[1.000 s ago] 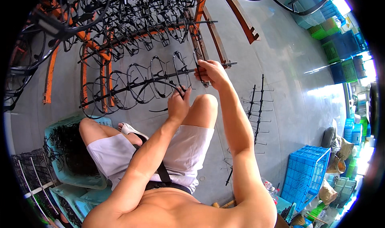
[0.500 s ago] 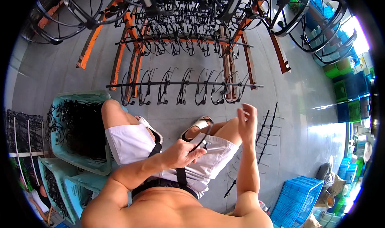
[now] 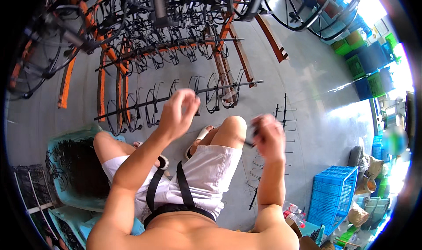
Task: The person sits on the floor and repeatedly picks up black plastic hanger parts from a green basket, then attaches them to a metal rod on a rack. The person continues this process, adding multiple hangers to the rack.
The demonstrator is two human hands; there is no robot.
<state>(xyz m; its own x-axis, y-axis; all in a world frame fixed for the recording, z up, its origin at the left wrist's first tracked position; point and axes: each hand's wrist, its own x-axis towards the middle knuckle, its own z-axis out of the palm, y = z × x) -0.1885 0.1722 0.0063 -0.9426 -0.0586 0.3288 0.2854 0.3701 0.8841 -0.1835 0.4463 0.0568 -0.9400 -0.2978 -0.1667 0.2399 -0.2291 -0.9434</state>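
My left hand is raised in front of the long black rod, its fingers loosely bent and apart, with nothing visible in them. From the rod hang several thin black curved frames, spaced along its length. My right hand, smeared by motion, is closed beyond my knee on the right. A slim black curved piece sticks out of its fingers, mostly hidden by them. Whether the left hand touches the rod or only passes above it, I cannot tell.
Orange rack legs stand ahead under crowded black frames. On the left, a teal crate holds a tangled black heap. Hooked black rods lie on the floor at right, near a blue crate.
My left hand has moved from my lap out toward the rod. The black curved piece it held now shows at my right hand, which has closed. The whole view has turned.
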